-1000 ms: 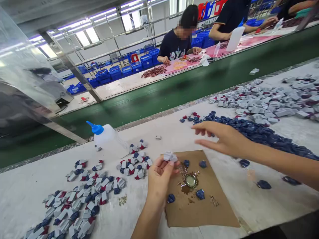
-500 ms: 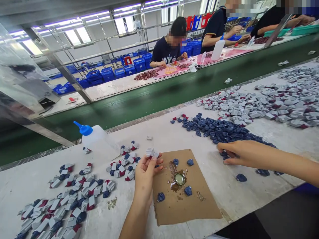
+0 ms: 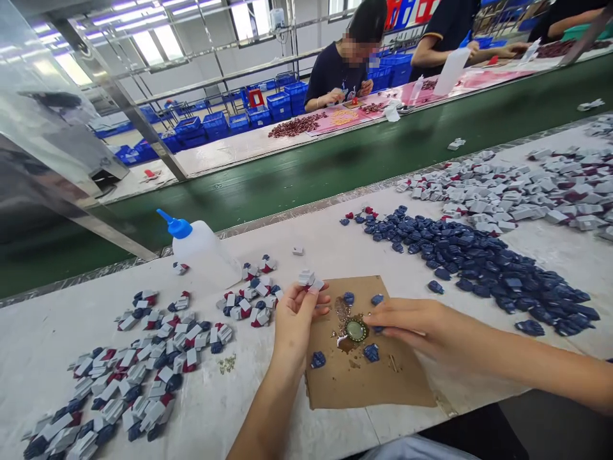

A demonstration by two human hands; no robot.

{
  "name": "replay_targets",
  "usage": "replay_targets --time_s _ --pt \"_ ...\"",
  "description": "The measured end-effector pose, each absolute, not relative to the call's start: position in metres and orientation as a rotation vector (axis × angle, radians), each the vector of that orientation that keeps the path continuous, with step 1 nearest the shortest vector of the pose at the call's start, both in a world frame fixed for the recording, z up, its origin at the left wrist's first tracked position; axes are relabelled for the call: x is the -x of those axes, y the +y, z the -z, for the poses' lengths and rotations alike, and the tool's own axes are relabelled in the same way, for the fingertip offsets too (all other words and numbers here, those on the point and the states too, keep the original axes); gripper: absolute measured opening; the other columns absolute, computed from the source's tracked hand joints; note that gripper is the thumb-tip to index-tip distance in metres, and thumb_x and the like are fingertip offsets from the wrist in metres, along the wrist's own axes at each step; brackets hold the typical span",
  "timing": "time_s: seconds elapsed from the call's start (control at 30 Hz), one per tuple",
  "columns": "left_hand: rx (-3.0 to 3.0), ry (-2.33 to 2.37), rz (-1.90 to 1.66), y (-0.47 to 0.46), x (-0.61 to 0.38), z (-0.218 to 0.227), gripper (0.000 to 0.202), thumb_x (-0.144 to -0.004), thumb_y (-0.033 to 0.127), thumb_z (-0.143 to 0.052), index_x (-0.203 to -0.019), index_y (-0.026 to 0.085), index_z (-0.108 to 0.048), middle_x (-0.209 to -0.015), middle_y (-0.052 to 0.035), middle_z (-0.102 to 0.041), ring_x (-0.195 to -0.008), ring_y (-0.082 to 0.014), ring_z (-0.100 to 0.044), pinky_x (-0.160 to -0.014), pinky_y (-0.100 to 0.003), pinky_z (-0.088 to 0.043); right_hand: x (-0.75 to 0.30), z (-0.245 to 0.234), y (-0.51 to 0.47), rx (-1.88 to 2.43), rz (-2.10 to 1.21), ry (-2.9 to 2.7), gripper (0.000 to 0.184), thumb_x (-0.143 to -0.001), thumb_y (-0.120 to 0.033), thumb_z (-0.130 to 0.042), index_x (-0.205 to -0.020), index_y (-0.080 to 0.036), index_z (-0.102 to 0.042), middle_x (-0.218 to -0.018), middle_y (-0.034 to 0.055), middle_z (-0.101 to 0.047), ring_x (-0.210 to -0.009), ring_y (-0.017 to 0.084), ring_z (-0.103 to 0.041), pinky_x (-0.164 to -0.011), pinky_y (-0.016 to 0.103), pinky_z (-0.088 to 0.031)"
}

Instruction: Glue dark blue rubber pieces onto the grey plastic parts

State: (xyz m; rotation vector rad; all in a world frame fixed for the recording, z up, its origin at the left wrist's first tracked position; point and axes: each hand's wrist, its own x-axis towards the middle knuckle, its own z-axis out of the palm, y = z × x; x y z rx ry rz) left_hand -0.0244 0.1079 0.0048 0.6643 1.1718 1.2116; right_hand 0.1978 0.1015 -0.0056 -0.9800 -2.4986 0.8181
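My left hand [image 3: 299,316] pinches a small grey-white plastic piece [image 3: 306,278] with a bit of dark red under it, above the left edge of a cardboard sheet [image 3: 368,390]. Over the sheet's right side, my right hand [image 3: 412,319] has its fingers closed on a dark blue moulded piece [image 3: 377,329], mostly hidden beneath them. Its fingertips are beside a bottle cap [image 3: 356,330] with clear liquid in it. Several other blue pieces [image 3: 371,352] lie around the cap. Wet stains mark the cardboard.
Dark blue pieces form a heap [image 3: 460,255] at right, with grey-and-red pieces [image 3: 483,191] behind. Joined tricolour pieces [image 3: 158,358] cover the left. A blue-tipped squeeze bottle [image 3: 204,255] stands near the green conveyor belt [image 3: 287,179]. Across it, people [image 3: 342,70] work at another table.
My right hand has moved left from the blue heap to the cardboard, bringing a blue piece beside the cap. My left hand keeps its grey-white piece. The view has shifted slightly.
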Motion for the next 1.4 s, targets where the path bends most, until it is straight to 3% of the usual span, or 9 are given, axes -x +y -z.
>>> replay_targets --time_s 0.13,0.23,0.4,0.6,0.83,1.03,1.3,1.4 --pt "-0.675 1.15 -1.212 0.107 0.024 -0.003 0.024 -0.069 0.032 -0.073 -0.084 0.014 -0.067 -0.092 -0.0078 -0.073 -0.072 -0.0127 -0.065 -0.061 -0.021 -0.053 -0.17 0.02 0.1 0.793 -0.318 -2.607 0.032 -0.093 -0.012 -0.032 -0.1 -0.016 -0.063 -0.079 0.007 -0.065 -0.067 0.017 -0.061 -0.058 0.028 -0.047" --pt "-0.709 1.163 -1.232 0.108 0.025 -0.003 0.021 -0.067 0.029 -0.074 -0.082 0.016 -0.068 -0.088 -0.0049 -0.071 -0.079 -0.0144 -0.065 -0.063 -0.022 -0.053 -0.167 0.02 0.105 0.698 -0.192 -2.665 0.032 -0.093 -0.01 -0.032 -0.088 -0.017 -0.063 -0.07 0.0054 -0.062 -0.062 0.017 -0.058 -0.054 0.028 -0.045" --pt "-0.745 1.128 -1.194 0.106 0.026 -0.008 0.017 -0.065 0.025 -0.074 -0.079 0.016 -0.07 -0.083 -0.0035 -0.07 -0.075 -0.0131 -0.062 -0.063 -0.021 -0.053 -0.171 -0.015 0.122 0.967 -0.556 -2.322 0.02 -0.091 -0.028 -0.049 -0.098 -0.018 -0.066 -0.078 0.0051 -0.069 -0.064 0.014 -0.062 -0.053 0.023 -0.049" --pt "-0.751 1.044 -1.082 0.102 0.023 -0.013 0.021 -0.064 0.026 -0.078 -0.082 0.016 -0.074 -0.083 -0.0046 -0.072 -0.074 -0.0125 -0.063 -0.066 -0.021 -0.052 -0.164 -0.051 0.132 1.239 -0.774 -1.976 0.028 -0.08 -0.046 -0.061 -0.088 -0.021 -0.071 -0.08 0.0054 -0.072 -0.066 0.018 -0.065 -0.053 0.027 -0.052" --pt "-0.791 1.002 -1.061 0.1 0.023 -0.01 0.022 -0.065 0.028 -0.078 -0.083 0.016 -0.074 -0.076 -0.0027 -0.071 -0.067 -0.0112 -0.061 -0.065 -0.021 -0.05 -0.157 -0.051 0.134 1.168 -0.87 -1.989 0.024 -0.079 -0.041 -0.062 -0.085 -0.02 -0.07 -0.07 0.0042 -0.07 -0.06 0.016 -0.063 -0.051 0.026 -0.051" --pt "-0.818 1.003 -1.066 0.1 0.023 -0.005 0.021 -0.067 0.029 -0.076 -0.084 0.017 -0.074 -0.083 -0.0056 -0.074 -0.076 -0.0163 -0.066 -0.068 -0.025 -0.052 -0.156 -0.047 0.139 1.11 -1.069 -2.093 0.016 -0.08 -0.034 -0.061 -0.081 -0.019 -0.068 -0.068 0.0016 -0.069 -0.057 0.013 -0.061 -0.052 0.023 -0.05" --pt "-0.871 1.018 -1.088 0.098 0.015 -0.003 0.017 -0.07 0.026 -0.073 -0.084 0.016 -0.071 -0.075 -0.0042 -0.072 -0.072 -0.015 -0.066 -0.069 -0.024 -0.053 -0.154 -0.028 0.136 1.111 -1.462 -1.893 0.025 -0.075 -0.042 -0.066 -0.077 -0.018 -0.057 -0.069 0.0022 -0.068 -0.059 0.013 -0.063 -0.054 0.024 -0.05" --pt "-0.882 1.013 -1.036 0.1 0.018 -0.004 0.028 -0.071 0.034 -0.072 -0.092 0.016 -0.067 -0.078 -0.0047 -0.068 -0.067 -0.0146 -0.063 -0.06 -0.023 -0.053 -0.148 -0.025 0.137 1.027 -1.435 -1.915 0.027 -0.077 -0.045 -0.065 -0.082 -0.018 -0.059 -0.069 0.0014 -0.068 -0.06 0.013 -0.063 -0.055 0.024 -0.05"
